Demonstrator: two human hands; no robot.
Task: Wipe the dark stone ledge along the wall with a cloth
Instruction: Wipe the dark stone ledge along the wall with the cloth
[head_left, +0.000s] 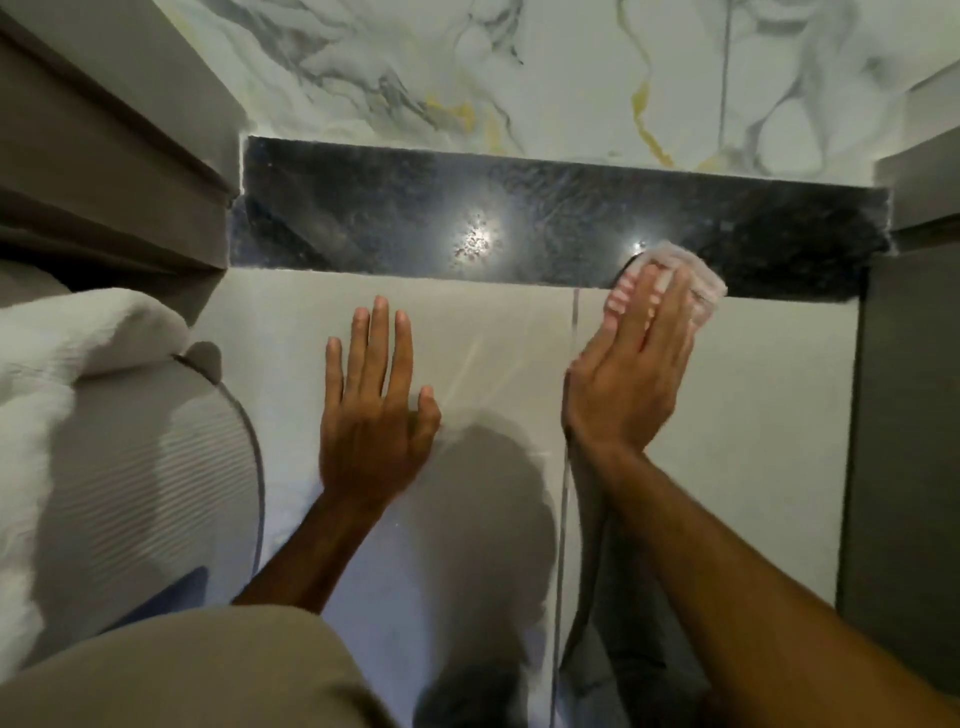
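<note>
The dark stone ledge runs left to right below the marbled wall, glossy, with two light reflections near its middle. A pale pink-and-white cloth lies on the ledge's front edge at the right. My right hand presses flat on the cloth, fingers stretched over it and covering much of it. My left hand rests flat, fingers spread, on the light tiled face below the ledge, holding nothing.
White marbled wall tiles rise behind the ledge. Grey cabinet blocks stand at the left and right. A white towel lies over a ribbed grey object at the lower left.
</note>
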